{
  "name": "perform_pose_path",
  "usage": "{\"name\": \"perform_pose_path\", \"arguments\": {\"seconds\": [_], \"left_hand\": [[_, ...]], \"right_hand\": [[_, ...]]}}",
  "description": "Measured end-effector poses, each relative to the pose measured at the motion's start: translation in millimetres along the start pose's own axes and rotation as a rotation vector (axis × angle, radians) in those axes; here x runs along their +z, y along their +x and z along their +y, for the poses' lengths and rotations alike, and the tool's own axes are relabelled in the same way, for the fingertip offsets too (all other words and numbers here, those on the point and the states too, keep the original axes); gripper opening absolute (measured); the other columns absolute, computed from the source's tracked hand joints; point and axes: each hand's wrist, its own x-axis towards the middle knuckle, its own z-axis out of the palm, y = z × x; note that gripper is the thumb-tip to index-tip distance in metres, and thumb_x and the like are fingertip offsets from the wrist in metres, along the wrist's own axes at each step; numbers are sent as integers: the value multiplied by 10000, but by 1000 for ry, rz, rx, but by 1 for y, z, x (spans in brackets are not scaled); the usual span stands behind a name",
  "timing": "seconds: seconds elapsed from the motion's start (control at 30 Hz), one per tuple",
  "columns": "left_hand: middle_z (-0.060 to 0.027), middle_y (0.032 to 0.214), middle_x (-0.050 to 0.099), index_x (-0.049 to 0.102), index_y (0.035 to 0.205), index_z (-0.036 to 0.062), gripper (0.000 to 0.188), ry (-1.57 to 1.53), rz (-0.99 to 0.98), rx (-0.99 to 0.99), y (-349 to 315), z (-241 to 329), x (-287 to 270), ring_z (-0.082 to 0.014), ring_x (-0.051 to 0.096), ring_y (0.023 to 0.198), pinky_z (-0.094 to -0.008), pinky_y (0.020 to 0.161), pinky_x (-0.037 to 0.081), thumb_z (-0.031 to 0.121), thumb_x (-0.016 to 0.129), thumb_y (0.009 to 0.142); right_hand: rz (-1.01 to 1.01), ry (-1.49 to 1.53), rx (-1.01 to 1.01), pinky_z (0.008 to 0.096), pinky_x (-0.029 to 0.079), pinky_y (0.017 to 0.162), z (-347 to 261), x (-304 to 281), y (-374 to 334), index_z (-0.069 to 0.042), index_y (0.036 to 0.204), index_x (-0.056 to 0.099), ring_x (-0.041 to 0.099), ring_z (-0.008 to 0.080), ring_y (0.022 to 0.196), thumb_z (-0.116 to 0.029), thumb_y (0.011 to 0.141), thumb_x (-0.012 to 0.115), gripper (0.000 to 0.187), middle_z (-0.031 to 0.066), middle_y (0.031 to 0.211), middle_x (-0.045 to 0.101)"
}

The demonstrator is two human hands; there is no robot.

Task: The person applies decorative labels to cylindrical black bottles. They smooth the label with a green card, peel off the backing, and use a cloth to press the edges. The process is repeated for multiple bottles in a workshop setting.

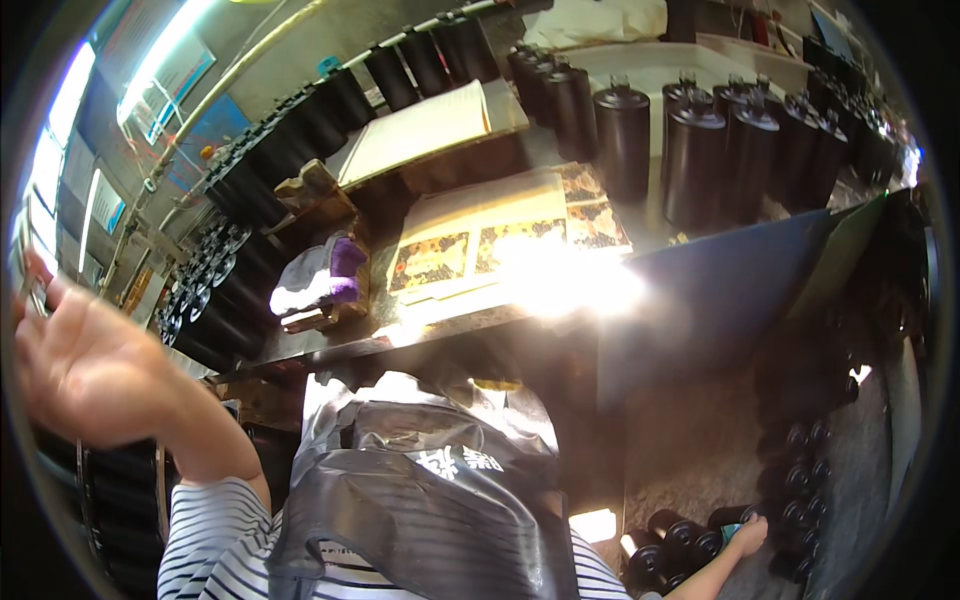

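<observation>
My left hand (95, 370) is raised at the far left. Its palm shows and its fingers curl at the picture's rim around a small shiny thing (38, 298) that I cannot make out. Low at the right, my right hand (748, 537) is closed at the end of a black bottle (730, 515). A teal patch (732, 533) shows between the fingers and the bottle; whether it is cloth or a label is unclear. Beside that hand, several more black bottles (683, 532) lie together.
Upright black bottles (695, 150) crowd the back of the bench, with more (220, 285) along the left. Patterned printed sheets (432, 262) lie mid-bench beside a purple and white cloth (325, 275) on a wooden block. A blue panel (735, 285) stands at the front right.
</observation>
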Motion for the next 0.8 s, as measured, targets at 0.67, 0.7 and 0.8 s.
{"name": "perform_pose_path", "arguments": {"seconds": [0.67, 0.7, 0.8], "left_hand": [[-147, 1191, 493, 318, 1341, -7, 843, -918, -568, -2156, -68, -267, -156, -207, 517, 1073, -337, 911, 431, 440, 675, 721], [-140, 1151, 525, 335, 1325, -7, 819, -857, -445, -2164, -66, -295, -174, -205, 560, 1015, -337, 860, 476, 426, 678, 720], [-129, 1099, 568, 429, 1237, -6, 694, -607, -179, -2096, -88, -368, -227, -212, 596, 944, -325, 778, 522, 450, 635, 756]], "right_hand": [[-788, 1194, -1484, 189, 336, 524, -637, -356, -527, -3, 1069, 585, 439, 40, 607, -100, 881, 554, 215, -16, 727, 521], [-711, 982, -1489, 194, 352, 527, -659, -343, -524, -1, 1117, 574, 449, 49, 614, -108, 879, 555, 261, -25, 734, 519], [71, -3, -2015, 304, 473, 605, -699, -292, -513, -94, 1159, 588, 549, 197, 688, -121, 788, 579, 372, 83, 706, 500]]}}
